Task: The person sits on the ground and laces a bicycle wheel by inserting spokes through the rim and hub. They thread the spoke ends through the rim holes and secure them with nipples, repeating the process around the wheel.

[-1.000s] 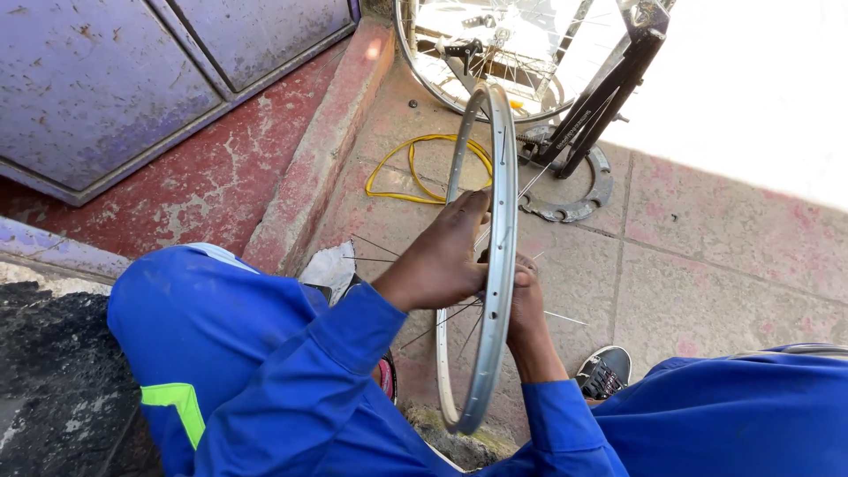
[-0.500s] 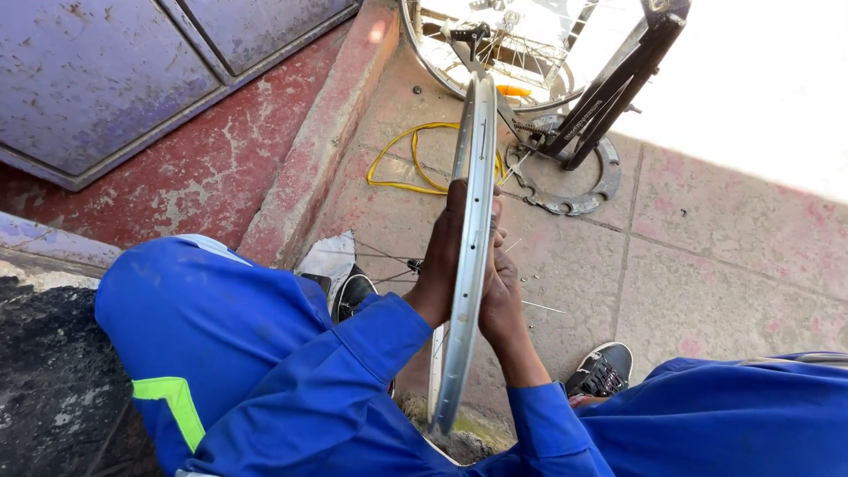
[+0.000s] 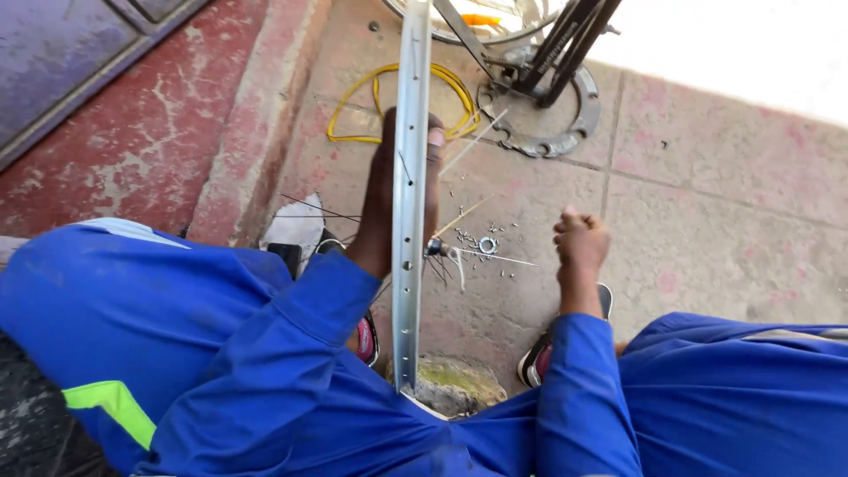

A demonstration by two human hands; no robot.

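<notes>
Since a moment ago the right hand (image 3: 580, 240) has let go and hangs closed right of centre, leaving the left hand (image 3: 397, 190) alone gripping the upright wheel rim (image 3: 409, 221) mid-frame above loose spokes (image 3: 481, 256).

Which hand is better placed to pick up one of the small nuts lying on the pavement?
The right hand, probably. It hangs free just above the pavement beside the scattered nuts, while the left hand grips the rim upright.
</notes>
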